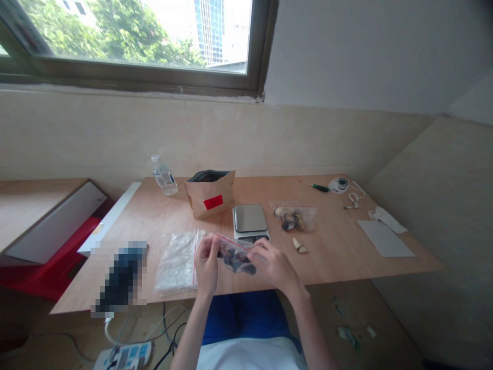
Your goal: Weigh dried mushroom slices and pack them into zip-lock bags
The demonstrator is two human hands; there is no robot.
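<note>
My left hand (207,259) and my right hand (275,262) hold a clear zip bag (235,258) between them, above the table's front edge. Dark dried pieces lie inside it, and a red line runs along its top seam. The left fingers pinch the left corner; the right fingers are closed on the right end. Just behind the bag sits a kitchen scale (250,219) with a bare metal plate. A stack of clear zip bags (177,261) lies left of my left hand. To the right are a filled zip bag (296,218) and pale loose pieces (299,245).
Behind stand an open brown paper pouch (211,195) and a clear bottle (164,176). A screwdriver (319,187), a white camera (339,185) with a cable and a white sheet (385,238) lie at right. A blurred dark object (121,277) is at left; a power strip (125,355) sits below.
</note>
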